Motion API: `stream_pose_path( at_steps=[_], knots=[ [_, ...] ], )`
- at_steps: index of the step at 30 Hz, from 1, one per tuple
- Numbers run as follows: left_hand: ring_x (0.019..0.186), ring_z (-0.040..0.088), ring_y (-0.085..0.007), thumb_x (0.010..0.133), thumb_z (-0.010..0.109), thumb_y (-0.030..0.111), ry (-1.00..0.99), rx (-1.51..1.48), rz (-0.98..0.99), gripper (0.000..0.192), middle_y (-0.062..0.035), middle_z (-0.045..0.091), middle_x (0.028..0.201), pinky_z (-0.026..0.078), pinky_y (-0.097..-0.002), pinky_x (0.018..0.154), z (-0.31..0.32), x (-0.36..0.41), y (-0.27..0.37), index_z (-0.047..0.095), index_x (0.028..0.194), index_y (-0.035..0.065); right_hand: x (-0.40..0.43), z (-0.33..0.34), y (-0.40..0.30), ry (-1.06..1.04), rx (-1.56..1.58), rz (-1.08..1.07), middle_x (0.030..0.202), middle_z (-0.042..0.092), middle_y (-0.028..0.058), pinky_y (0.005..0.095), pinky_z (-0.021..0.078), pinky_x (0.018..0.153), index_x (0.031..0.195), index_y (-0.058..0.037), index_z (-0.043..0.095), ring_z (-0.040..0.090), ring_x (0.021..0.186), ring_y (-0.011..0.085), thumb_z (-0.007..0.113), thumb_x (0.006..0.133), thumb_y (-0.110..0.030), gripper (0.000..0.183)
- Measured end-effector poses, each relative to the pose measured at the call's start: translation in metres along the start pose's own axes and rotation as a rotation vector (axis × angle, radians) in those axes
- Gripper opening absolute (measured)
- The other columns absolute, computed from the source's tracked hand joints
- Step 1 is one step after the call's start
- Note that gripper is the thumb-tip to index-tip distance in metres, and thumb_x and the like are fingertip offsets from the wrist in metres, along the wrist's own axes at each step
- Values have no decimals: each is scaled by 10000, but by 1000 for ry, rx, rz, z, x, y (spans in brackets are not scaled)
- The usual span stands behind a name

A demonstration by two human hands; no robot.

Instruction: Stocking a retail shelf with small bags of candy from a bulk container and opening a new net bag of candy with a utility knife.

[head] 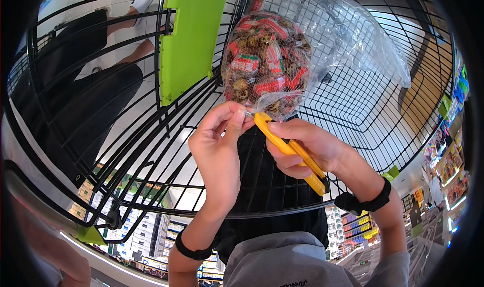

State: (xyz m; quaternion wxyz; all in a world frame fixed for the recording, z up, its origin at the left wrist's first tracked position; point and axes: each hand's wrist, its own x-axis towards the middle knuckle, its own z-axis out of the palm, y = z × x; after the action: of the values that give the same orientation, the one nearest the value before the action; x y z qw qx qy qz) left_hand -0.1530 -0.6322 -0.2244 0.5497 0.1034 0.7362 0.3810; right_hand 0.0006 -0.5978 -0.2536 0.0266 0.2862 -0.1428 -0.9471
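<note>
My left hand [219,135] pinches the gathered end of a net bag [268,60], with a small shiny bit at its fingertips. My right hand [314,143] grips a yellow hand tool [276,141] with a long slotted handle, its exact kind not clear. The tool's tip meets the bag's gathered end, close to my left fingertips. Through the mesh show red packets bearing writing and brown speckled pieces. The bag rests in a black wire shopping cart [351,101]. Behind and right of it a clear plastic bag [340,33] lies loose in the cart.
A green panel [189,41] stands upright at the cart's left side. Beyond the wires, another person's legs [113,86] are close by. At the lower left is another person's arm [60,249]. Stocked store shelves [140,219] appear below the cart rim and at the right.
</note>
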Motion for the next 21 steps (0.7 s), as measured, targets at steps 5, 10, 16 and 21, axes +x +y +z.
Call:
stream_pose_path(
  at_steps=[5,10,16,21],
  knots=[
    [721,591,-114,828,583,70,33,-34,-104,136,-72,593,776,515,-238,721,-3,6,1,594,909,-39,-7,16,-7,317,-235,-97,527,472,39,203,356,345,731,-38,484,441,376,97,564,844,-311,306],
    [703,606,-127,816,593,61,-41,-68,-234,160,-86,603,781,522,-239,729,0,7,3,587,932,-49,0,7,-10,629,-611,-604,662,555,18,182,408,401,952,18,554,492,507,48,682,752,-157,295],
    [739,605,-125,817,596,72,-90,-72,-239,166,-78,604,811,511,-246,735,4,6,3,586,940,-40,12,6,-4,590,-666,-557,701,564,7,179,417,417,872,26,592,495,532,41,679,746,-112,207],
    [775,590,-124,815,598,71,-157,62,-162,158,-73,598,827,508,-243,716,4,3,6,587,935,-32,12,4,-4,559,-639,-518,675,563,5,179,420,421,841,21,595,501,530,36,667,756,-105,167]
  ],
)
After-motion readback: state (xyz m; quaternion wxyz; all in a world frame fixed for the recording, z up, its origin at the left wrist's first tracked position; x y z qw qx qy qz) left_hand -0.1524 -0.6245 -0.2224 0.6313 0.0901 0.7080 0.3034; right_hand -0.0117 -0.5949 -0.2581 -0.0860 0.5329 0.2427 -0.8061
